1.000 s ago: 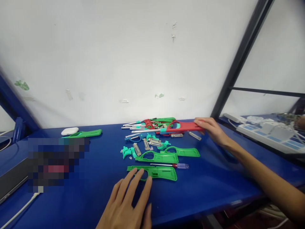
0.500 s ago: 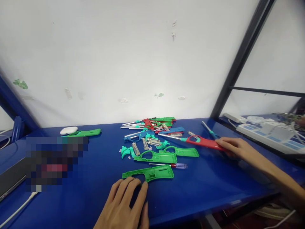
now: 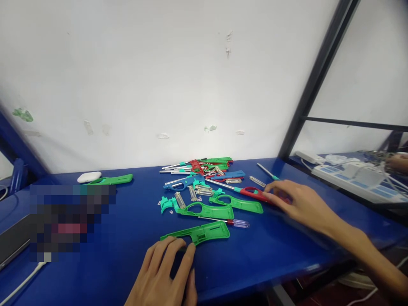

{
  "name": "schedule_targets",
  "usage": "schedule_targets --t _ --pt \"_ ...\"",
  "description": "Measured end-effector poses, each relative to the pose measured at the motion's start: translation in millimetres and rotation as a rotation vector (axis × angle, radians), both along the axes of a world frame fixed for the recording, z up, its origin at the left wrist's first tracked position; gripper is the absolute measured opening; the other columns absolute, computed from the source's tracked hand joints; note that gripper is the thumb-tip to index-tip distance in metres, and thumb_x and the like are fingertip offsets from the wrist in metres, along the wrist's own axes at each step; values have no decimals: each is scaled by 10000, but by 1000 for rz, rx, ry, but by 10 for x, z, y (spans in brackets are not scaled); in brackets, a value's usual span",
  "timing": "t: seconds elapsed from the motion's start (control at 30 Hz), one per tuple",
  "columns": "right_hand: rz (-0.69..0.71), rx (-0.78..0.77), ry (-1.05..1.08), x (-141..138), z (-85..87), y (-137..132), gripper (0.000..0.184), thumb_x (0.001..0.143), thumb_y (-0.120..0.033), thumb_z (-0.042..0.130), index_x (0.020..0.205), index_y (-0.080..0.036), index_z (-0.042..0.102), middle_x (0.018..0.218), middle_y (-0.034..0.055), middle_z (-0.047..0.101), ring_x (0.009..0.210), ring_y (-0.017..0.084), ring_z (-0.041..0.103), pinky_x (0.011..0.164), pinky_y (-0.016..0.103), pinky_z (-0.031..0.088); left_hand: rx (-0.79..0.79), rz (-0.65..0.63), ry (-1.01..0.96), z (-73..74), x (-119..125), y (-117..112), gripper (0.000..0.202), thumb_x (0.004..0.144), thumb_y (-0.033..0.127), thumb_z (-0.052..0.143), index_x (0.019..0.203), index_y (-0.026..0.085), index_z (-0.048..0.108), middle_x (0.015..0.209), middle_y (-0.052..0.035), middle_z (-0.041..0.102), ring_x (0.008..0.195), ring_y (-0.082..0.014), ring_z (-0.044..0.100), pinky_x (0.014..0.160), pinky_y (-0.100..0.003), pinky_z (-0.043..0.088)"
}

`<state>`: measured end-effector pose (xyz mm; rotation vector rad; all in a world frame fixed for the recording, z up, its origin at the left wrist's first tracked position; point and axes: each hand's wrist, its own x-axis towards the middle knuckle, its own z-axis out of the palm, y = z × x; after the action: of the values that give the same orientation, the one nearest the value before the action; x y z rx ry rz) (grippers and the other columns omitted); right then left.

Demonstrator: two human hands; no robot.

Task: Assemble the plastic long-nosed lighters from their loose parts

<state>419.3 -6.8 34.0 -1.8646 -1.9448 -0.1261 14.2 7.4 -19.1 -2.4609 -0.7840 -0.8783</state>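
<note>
Red utility lighter (image 3: 262, 196), shifted rightward, now lies with handle clear of the lighter heap (image 3: 195, 165), under half-curled fingers of the right hand (image 3: 296, 204), grip undeterminable; left hand (image 3: 164, 265), loosely spread, meets green casing half (image 3: 213, 232).

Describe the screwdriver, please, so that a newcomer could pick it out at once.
On the blue table, find the green shell nearest the left hand. Just beyond it lies the screwdriver, its shaft pointing left. Its red collar and see-through purplish end set it apart from this and the second green shell behind it.
</note>
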Motion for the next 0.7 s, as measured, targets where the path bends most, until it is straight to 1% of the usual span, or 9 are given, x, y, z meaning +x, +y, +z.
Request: schedule_targets --t 0.03,0.07,0.13,0.23,0.33,0.47,0.6,0.7 --pt "77 0 -7 -110 14 18 371 1047 -566 504 1076 -273 730 1080 87 766 971 293 705 844 422 527 8 12 0 3 7 2 367 999 152 528 1344 199 642 1226 -78 711 1165 -263 666 985 -422 548" --pt "151 -7 -15 -225 23 40 348 1052 -548 513 1106 -285 734 1143 83 754 1075 300 686 922 440 524 27 20 -4 7 15 6 376 996 139 519 1348 191 639 1249 -91 706 1181 -271 662 985 -433 549" --pt "282 -20 -21 -448 30 89 324 1066 -524 516 1158 -297 729 1213 70 729 1162 284 655 1032 461 497 64 32 -14 18 32 15 378 988 127 501 1334 173 647 1278 -118 700 1198 -291 660 965 -450 557" --pt "405 -31 -25 -726 27 144 311 1079 -499 521 1206 -285 708 1233 79 701 1200 273 622 1057 462 494 69 33 -30 42 46 22 338 983 150 503 1272 169 677 1275 -128 710 1201 -299 672 938 -444 576" --pt "483 -41 -28 -894 13 132 269 1074 -478 551 1190 -284 697 1230 69 688 1209 263 607 1092 467 473 36 22 -28 72 51 20 316 990 183 511 1248 179 692 1265 -109 732 1161 -277 703 929 -419 594" --pt "513 -51 -31 -926 -42 61 194 1075 -427 569 1102 -273 683 1152 50 693 1123 242 642 1124 490 439 28 22 -51 96 61 10 303 996 202 504 1220 180 708 1222 -94 762 1101 -265 736 904 -405 612" --pt "491 -51 -26 -834 -118 25 149 1084 -368 559 1112 -273 670 1101 44 702 1087 238 657 1156 525 400 27 25 -57 98 59 -9 304 998 206 498 1218 175 706 1221 -102 768 1120 -266 745 903 -395 622" --pt "477 -56 -28 -774 -136 -2 138 1084 -345 554 1107 -277 672 1101 44 702 1092 238 657 1131 515 421 43 33 -51 89 68 -17 315 1006 208 473 1221 171 700 1221 -111 772 1124 -266 754 900 -393 624"
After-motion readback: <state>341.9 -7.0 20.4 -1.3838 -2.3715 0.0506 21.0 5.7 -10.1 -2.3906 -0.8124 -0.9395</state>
